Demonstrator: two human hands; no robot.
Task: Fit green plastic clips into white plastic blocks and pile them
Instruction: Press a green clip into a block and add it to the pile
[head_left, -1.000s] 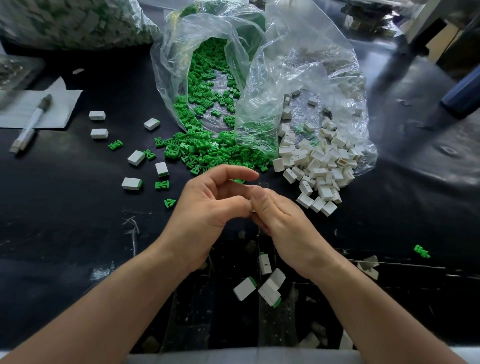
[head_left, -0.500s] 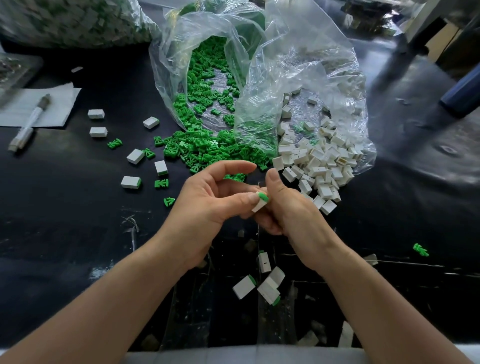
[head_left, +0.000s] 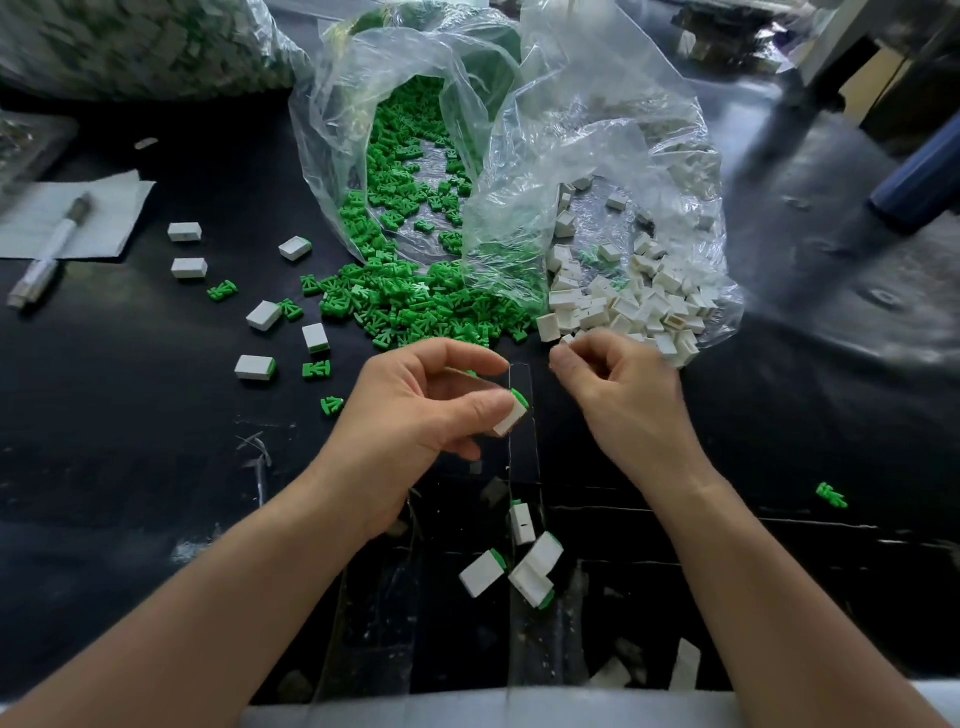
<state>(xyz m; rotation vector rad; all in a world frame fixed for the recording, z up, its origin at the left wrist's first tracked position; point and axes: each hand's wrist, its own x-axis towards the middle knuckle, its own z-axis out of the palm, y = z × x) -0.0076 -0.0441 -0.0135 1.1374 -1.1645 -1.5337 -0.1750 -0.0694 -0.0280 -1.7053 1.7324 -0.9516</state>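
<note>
- The left hand (head_left: 415, 410) pinches a white block (head_left: 508, 422) with a green clip (head_left: 519, 399) in its end.
- The right hand (head_left: 623, 395) is apart from it, fingers curled; I cannot tell if it holds anything.
- Green clips (head_left: 415, 306) lie past the left hand, white blocks (head_left: 623, 306) just past the right.

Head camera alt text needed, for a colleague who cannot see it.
The left hand pinches a white block with a green clip fitted, while the right hand, fingers curled, hovers at the white block heap. Green clips spill from a clear bag behind; finished blocks lie nearer.
</note>
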